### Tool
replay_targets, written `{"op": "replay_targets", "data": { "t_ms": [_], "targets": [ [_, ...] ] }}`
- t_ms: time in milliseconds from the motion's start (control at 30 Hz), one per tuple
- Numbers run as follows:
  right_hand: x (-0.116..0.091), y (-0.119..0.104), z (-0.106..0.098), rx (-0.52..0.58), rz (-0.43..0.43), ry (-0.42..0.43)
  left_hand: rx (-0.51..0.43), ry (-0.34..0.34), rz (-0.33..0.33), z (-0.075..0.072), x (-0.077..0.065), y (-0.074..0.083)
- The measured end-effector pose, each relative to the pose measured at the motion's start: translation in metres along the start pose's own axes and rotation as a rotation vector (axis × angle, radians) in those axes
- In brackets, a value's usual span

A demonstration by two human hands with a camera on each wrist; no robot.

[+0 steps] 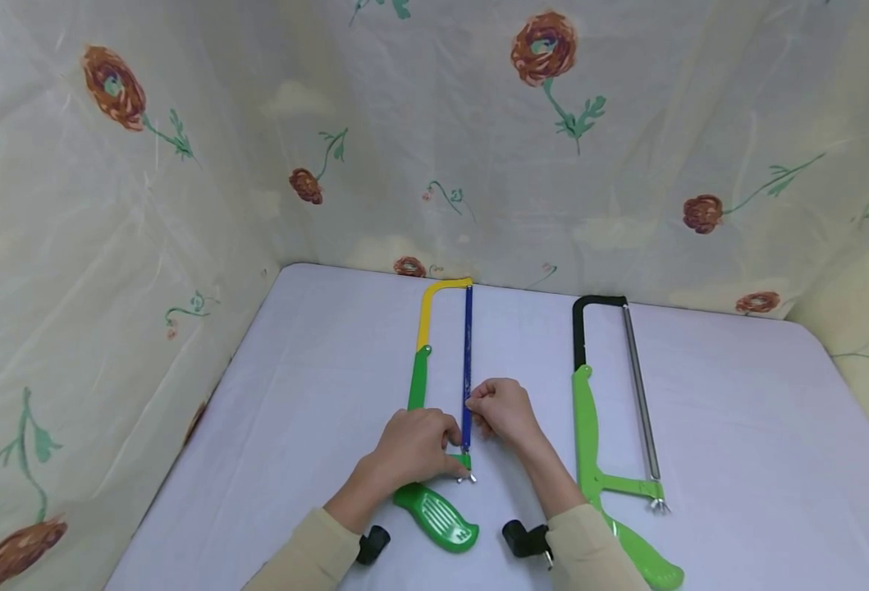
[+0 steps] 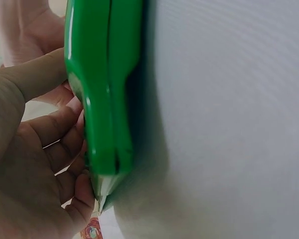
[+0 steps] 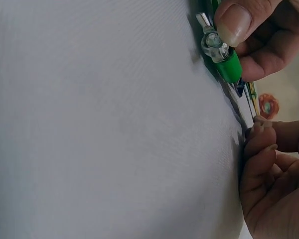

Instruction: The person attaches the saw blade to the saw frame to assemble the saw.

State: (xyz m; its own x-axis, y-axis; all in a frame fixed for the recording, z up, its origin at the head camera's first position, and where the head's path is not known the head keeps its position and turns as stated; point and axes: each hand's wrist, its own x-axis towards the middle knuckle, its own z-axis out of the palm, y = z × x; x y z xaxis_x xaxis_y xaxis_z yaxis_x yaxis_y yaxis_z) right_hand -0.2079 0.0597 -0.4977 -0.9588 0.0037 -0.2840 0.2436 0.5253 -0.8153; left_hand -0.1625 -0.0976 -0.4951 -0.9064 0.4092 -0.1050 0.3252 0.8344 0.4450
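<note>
A hacksaw with a yellow and green frame [image 1: 419, 377] lies on the table, its blue blade [image 1: 468, 345] on the right side. My left hand [image 1: 415, 447] grips the frame's lower arm, thumb beside the metal wing nut [image 3: 213, 42] and fingers near the blade's lower end. Partway up the blade, my right hand [image 1: 506, 410] pinches its edge between thumb and forefinger, the other fingers curled. In the left wrist view, the green handle [image 2: 102, 99] covers part of the left fingers. Right of my hands lies a second hacksaw [image 1: 587, 435], black and light green with a grey blade.
White cloth covers the table [image 1: 759, 443]. A flowered curtain [image 1: 434, 107] hangs behind it and along both sides. Black wrist-camera parts [image 1: 526, 539] show beside the sleeves, close to the green handle.
</note>
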Motion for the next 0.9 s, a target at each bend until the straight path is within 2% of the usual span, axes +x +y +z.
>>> {"op": "replay_targets", "data": {
  "t_ms": [467,733,900],
  "targets": [
    [0.0,-0.0004,-0.0026,-0.025,-0.005,-0.032,0.006,-0.026,0.004,0.0,0.0016,-0.0012],
    [-0.0001,0.0006,-0.0015,-0.026,0.002,-0.018,0.012,-0.023,0.019,-0.0009,0.0003,-0.0011],
    [-0.0015,0.0008,0.0007,-0.049,-0.022,0.007,0.012,-0.017,0.029,-0.0018,-0.0006,-0.0015]
  ]
}}
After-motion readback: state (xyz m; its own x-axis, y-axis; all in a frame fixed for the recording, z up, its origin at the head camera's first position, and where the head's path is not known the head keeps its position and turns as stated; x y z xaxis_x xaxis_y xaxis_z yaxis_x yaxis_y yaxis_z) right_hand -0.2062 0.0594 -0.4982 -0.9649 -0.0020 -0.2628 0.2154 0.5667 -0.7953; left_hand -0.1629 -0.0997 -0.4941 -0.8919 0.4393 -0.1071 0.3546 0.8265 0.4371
